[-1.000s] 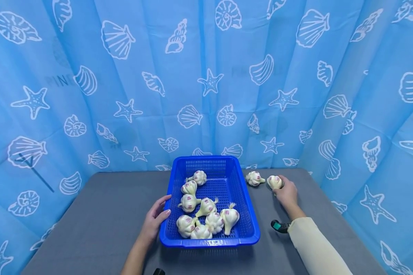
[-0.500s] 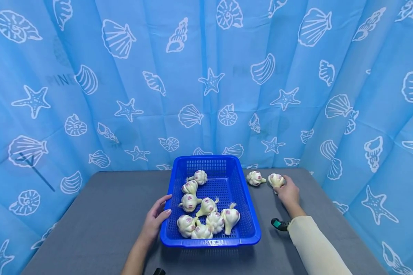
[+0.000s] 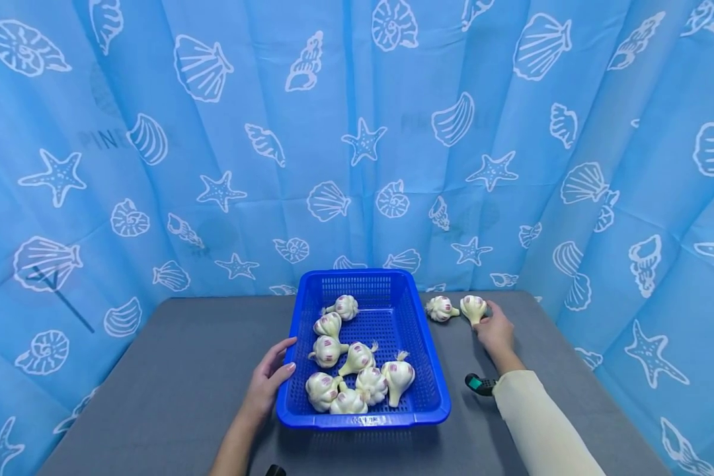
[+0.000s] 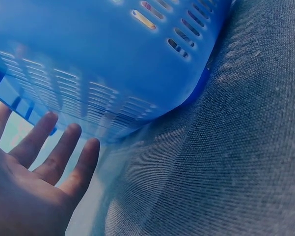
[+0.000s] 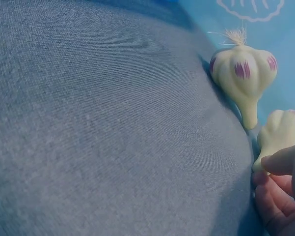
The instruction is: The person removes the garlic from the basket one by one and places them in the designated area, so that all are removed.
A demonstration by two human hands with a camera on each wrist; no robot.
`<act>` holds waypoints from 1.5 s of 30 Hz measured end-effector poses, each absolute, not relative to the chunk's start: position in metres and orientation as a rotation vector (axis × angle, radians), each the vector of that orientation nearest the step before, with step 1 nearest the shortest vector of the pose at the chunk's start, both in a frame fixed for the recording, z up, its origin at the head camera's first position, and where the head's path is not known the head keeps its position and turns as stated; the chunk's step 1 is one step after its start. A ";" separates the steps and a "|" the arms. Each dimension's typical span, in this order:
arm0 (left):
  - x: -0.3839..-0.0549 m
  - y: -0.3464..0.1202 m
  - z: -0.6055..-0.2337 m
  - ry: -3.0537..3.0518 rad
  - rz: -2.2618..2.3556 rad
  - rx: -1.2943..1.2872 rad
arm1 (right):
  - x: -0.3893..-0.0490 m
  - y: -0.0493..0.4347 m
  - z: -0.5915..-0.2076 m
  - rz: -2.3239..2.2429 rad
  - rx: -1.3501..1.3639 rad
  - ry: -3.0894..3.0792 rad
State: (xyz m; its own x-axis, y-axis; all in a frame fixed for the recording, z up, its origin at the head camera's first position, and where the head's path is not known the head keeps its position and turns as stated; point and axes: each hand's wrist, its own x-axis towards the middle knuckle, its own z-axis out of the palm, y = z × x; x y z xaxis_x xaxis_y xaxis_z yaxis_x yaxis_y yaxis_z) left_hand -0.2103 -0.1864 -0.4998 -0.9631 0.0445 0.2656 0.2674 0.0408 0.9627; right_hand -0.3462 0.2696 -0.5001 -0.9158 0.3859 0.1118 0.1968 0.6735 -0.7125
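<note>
A blue plastic basket [image 3: 431, 370] holds several white garlic bulbs [image 3: 397, 375] with purple marks. At its left side is my left hand [image 3: 266, 380], thumb and fingertips at the rim; the left wrist view shows the fingers [image 4: 68, 152] spread and fairly straight beside the slotted wall. To the right of the basket, my right hand [image 3: 496, 332] pinches the stem of a garlic bulb [image 3: 473, 308] between thumb and fingers. The right wrist view shows this bulb [image 5: 281, 129] partly cut off by the frame. Another garlic bulb [image 3: 440, 309] lies just left of it, roots pointing left.
A grey cloth-covered table [image 3: 202, 370] bears everything. Behind it hangs a blue curtain [image 3: 357, 165] with white shell prints. A black device with a green patch [image 3: 479, 385] is at my right wrist, and part of another black one [image 3: 276, 470] shows at the bottom edge.
My right hand has shifted slightly left with the garlic bulb, which has turned so its stem points toward me. The left hand and the basket stay put.
</note>
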 end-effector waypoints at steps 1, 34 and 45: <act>-0.210 -0.186 -0.500 -2.142 -2.043 -0.324 | -0.346 0.269 -0.500 1.085 -0.475 -2.633; -0.208 -0.185 -0.499 -2.138 -2.052 -0.311 | -0.330 0.260 -0.474 1.357 -0.269 -2.504; -0.209 -0.185 -0.499 -2.112 -2.066 -0.321 | -0.326 0.238 -0.451 1.468 -0.182 -2.502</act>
State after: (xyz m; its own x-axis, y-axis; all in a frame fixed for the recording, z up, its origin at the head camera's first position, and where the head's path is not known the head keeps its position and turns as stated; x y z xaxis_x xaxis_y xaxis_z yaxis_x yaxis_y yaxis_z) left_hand -0.2093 -0.1846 -0.4990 -0.9625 0.0348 0.2692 0.2699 0.0171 0.9627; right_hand -0.3256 0.2383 -0.4514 -0.9648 0.2237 0.1383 -0.0116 0.4889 -0.8722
